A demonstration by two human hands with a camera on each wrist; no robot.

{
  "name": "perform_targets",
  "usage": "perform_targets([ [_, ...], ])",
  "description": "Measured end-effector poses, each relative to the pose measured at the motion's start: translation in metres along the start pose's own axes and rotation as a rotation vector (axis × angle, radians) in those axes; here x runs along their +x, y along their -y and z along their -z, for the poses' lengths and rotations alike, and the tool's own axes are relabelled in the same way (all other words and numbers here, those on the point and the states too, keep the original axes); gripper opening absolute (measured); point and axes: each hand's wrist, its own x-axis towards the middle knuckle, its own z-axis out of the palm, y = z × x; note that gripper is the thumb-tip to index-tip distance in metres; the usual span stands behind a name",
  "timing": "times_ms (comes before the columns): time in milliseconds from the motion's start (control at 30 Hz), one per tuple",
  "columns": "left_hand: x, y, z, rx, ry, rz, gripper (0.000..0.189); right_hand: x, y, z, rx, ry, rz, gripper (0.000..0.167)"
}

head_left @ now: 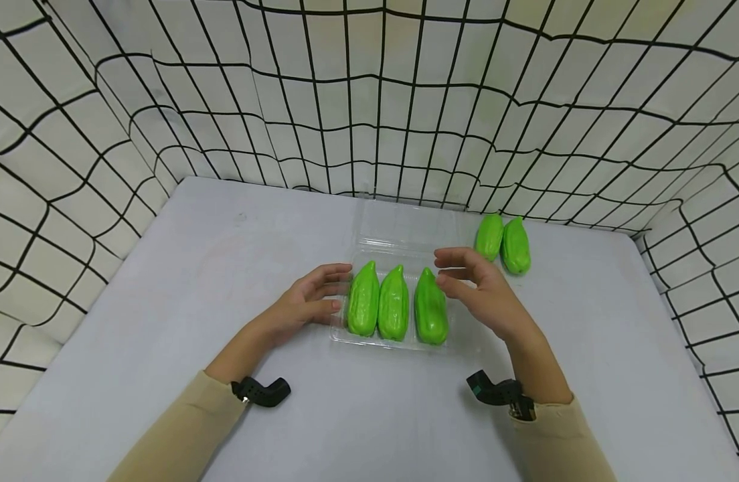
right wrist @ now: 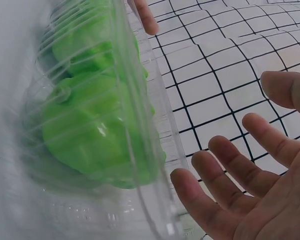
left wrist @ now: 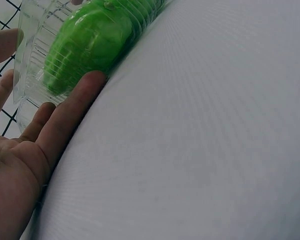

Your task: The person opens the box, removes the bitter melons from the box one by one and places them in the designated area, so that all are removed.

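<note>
While the rightmost green, glossy, tapered vegetable (head_left: pixel 432 309) lies in a clear plastic container (head_left: pixel 372 343) with its long axis running near to far, pointed end far, it sits just left of the right hand (head_left: pixel 480 288), the nearer of the two. Right grip: fingers parted and gently bent, holding nothing. Left grip: the left hand (head_left: pixel 312 294) set along the container's left end, fingers spread and fairly straight, at least one appearing to touch the wall, nothing enclosed. Also contained: a left green vegetable (head_left: pixel 362 301) and a middle green vegetable (head_left: pixel 393 304), side by side, a gap separating them from the rightmost. Transparent lid (head_left: pixel 405 224): folded open on the far side. Loose on the white tabletop (head_left: pixel 357 415), far right beyond the right hand: a pair of matching green vegetables (head_left: pixel 516 246). Obscured: the lid's faint edges; whether the right thumb touches the rightmost vegetable; the left wrist view crops the container.
</note>
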Motion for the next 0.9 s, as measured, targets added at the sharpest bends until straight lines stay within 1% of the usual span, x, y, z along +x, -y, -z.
perform_targets([
  [200,0.000,-0.001,0.000,0.008,-0.002,0.000,0.064,0.001,-0.001,-0.004,-0.095,0.003,-0.005,0.039],
  [433,0.000,-0.001,0.000,0.016,-0.002,0.000,0.064,0.001,-0.002,-0.008,-0.192,0.017,-0.001,0.043],
  [600,0.000,-0.001,0.000,0.015,0.002,-0.004,0.065,0.001,-0.003,-0.011,-0.223,0.034,0.001,0.047],
  [733,0.000,-0.001,0.000,0.006,0.005,-0.008,0.065,0.001,-0.004,-0.015,-0.233,0.050,-0.014,0.050],
  [900,0.000,-0.001,0.000,0.002,0.006,-0.006,0.065,0.002,-0.005,-0.019,-0.272,0.064,-0.023,0.055],
])
